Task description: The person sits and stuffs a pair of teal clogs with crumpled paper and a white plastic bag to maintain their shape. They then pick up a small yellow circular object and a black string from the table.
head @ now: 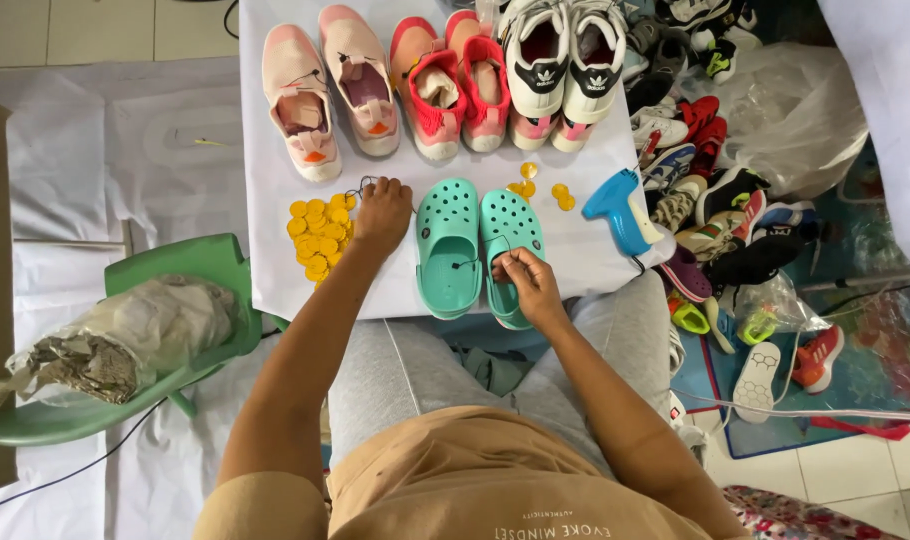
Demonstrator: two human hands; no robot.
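- Turquoise plastic clogs [478, 250] lie side by side on the white table cover [395, 290], just in front of the person, toes pointing away.
- From the head camera, the right hand [527, 280] rests on the right clog, near its heel. The fingers are pinched narrow on a thin black string [485, 258] that runs across toward the left clog.
- The left hand [383, 212] is stretched forward, just left of the clogs. Its fingers are curled closed at the edge of a heap of yellow round tags [320, 235], where a loop of dark thread also lies. I cannot tell if it already holds a tag.
- My judgement of the step: the person is tying or threading a tag onto the pair of clogs, with one hand keeping the string and the other fetching a tag.
- The next move, I think, needs the left hand to come back to the clogs while the right hand keeps the string tight, because the string is thin and slips easily.
- Around: a blue tagging gun [623, 208] lies to the right of the clogs, a few more yellow tags are behind them, and rows of pink sneakers [330, 90] and white sneakers [565, 65] stand at the far edge.
- A green plastic chair [210, 265] with crumpled paper stands to the left.
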